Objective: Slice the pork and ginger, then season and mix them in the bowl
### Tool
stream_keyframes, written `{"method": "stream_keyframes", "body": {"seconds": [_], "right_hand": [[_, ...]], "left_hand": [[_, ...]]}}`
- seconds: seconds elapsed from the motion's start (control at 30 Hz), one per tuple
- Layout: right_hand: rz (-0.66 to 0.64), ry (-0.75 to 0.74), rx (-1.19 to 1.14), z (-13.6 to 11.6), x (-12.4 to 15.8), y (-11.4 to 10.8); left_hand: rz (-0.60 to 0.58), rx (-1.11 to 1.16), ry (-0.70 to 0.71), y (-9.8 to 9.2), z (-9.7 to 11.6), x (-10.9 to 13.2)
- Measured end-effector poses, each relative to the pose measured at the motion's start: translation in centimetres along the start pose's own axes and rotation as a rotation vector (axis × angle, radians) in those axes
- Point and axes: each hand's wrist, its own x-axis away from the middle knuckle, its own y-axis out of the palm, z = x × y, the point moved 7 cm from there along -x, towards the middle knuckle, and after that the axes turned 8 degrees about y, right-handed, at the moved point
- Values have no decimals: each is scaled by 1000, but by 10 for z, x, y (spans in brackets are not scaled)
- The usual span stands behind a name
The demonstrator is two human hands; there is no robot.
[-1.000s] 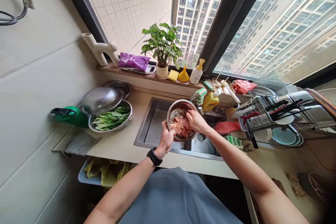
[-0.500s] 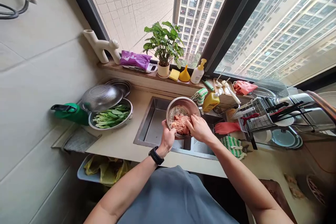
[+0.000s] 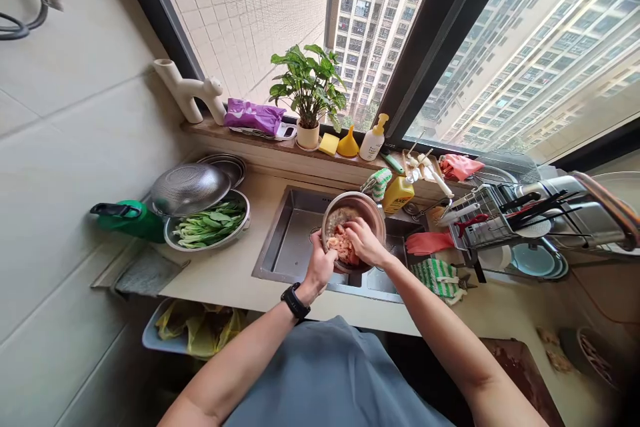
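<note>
A round metal bowl (image 3: 374, 215) is held tilted over the double sink (image 3: 290, 233). Pinkish raw meat (image 3: 342, 245) lies in its lower part. My left hand (image 3: 319, 263) grips the bowl's left rim, with the thumb over the edge; a black band (image 3: 295, 301) circles that wrist. Inside the bowl, my right hand (image 3: 366, 244) rests on the meat with its fingers bent, their tips partly hidden in it.
Leafy greens (image 3: 210, 223) fill a colander left of the sink, near a green watering can (image 3: 127, 219). Behind the sink are a yellow bottle (image 3: 399, 195) and a potted plant (image 3: 309, 135). A dish rack (image 3: 475, 213) and a red glove (image 3: 428, 243) are on the right.
My right hand has moved left and deeper into the bowl, over the meat. The bowl has shifted slightly right and down and shows more of its round opening. The view has shifted slightly.
</note>
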Motion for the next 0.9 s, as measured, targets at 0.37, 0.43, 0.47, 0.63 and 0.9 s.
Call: {"method": "stream_keyframes", "body": {"seconds": [0.37,0.43,0.47,0.63,0.9], "right_hand": [[-244,-362,66,-44,2,-6],[-123,-353,86,-48,2,-17],[-126,-381,102,-52,4,-17],[-299,-479,156,-66,18,-3],[-249,-493,34,-61,24,-33]], "left_hand": [[-112,-4,-90,0,14,-4],[-150,-7,-130,1,17,-3],[-158,2,-146,2,19,-2],[-226,46,-247,5,22,-1],[-215,39,-284,2,26,-2]]}}
